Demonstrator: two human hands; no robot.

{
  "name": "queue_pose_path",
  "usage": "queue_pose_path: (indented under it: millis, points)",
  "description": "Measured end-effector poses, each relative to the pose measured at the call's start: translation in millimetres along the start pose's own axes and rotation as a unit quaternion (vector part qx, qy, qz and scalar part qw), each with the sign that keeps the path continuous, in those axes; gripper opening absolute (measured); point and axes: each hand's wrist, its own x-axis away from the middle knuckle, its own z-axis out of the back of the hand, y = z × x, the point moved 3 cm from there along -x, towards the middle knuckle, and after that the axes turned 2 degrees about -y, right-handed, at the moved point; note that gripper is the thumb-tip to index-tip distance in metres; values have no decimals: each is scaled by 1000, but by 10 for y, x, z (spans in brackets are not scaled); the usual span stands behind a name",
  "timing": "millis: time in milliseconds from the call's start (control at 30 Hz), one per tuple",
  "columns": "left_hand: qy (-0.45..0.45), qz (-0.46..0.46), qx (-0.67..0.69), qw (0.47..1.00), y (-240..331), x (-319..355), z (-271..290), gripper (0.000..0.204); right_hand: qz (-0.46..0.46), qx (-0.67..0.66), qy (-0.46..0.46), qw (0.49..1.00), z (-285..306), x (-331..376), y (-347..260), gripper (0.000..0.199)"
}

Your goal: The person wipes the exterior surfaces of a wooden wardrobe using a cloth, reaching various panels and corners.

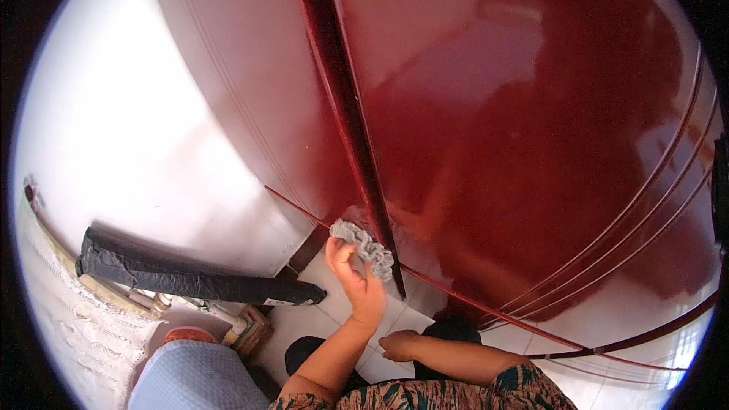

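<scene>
The left hand (352,272) has a grey cloth (368,250) pinched between bent fingers and thumb, the bunched folds bulging past the fingertips. The cloth sits low in front of the glossy red panel (486,152), overlapping the foot of the dark strip (342,99) that runs down it; from where I stand I can't tell whether it is pressed on the surface or just off it. The right hand (400,345) rests low by the dark-clad knee (449,329), with no object visible in it. Its fingers seem loosely gathered, though I can't tell how far they are folded.

I'd judge the cloth very light, limp and soft, with nothing stiff or fragile in it. Its wrinkles should give the fingers good purchase, and the bunched middle is the place to grip; held by one corner, it would probably droop and unfold. The panel looks hard, smooth and slick, so the cloth should slide easily over it.

Both forearms come out of a patterned shirt (440,395). Pale floor tiles (323,323) lie beneath the hands. Off to the left a long black bundle (201,279) lies along the foot of the white wall (129,121), near a small brown wooden block (254,328). Closer in is a pale blue cushion (194,380), and beyond it, at the far left, hangs whitish lacy fabric (83,326).
</scene>
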Motion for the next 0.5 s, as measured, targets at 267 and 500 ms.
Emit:
queue_pose_path:
  millis: [267, 500]
  points:
    - [8, -165, -26, 986, 374, -641, -58, 41, 34, 29, -11, 999, -42, -28, -3, 36]
    - [-44, -227, -169, 958, 316, -575, -86, 59, 56, -3, -31, 998, 25, 38, -95, 38]
